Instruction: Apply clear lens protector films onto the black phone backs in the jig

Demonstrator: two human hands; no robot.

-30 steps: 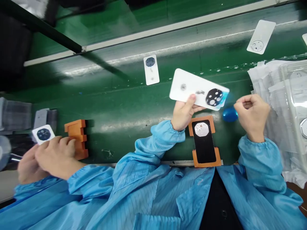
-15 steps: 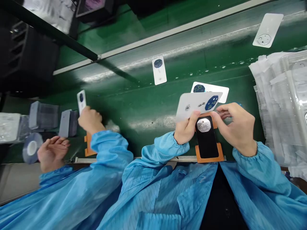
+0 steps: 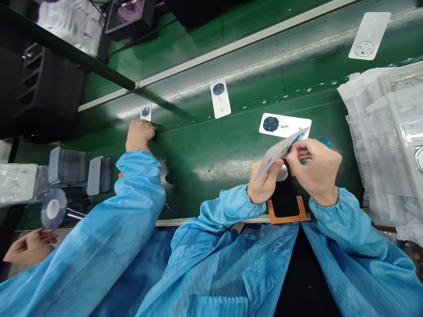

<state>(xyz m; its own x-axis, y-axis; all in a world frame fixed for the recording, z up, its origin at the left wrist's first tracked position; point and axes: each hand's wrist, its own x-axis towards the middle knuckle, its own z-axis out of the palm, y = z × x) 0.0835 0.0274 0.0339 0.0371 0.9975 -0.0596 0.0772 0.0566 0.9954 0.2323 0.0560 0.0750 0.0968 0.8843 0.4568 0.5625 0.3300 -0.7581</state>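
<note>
Mostly glossy green belt (image 3: 205, 145), white panels (image 3: 220, 98) lying scattered.

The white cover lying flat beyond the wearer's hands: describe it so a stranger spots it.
On the green belt, look just beyond the right hand. The white cover there lies crosswise, dark round patch at its left end; other loose covers lie lengthwise, farther off.

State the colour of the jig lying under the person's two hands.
The jig is orange with a black insert, seen in the head view.
</note>
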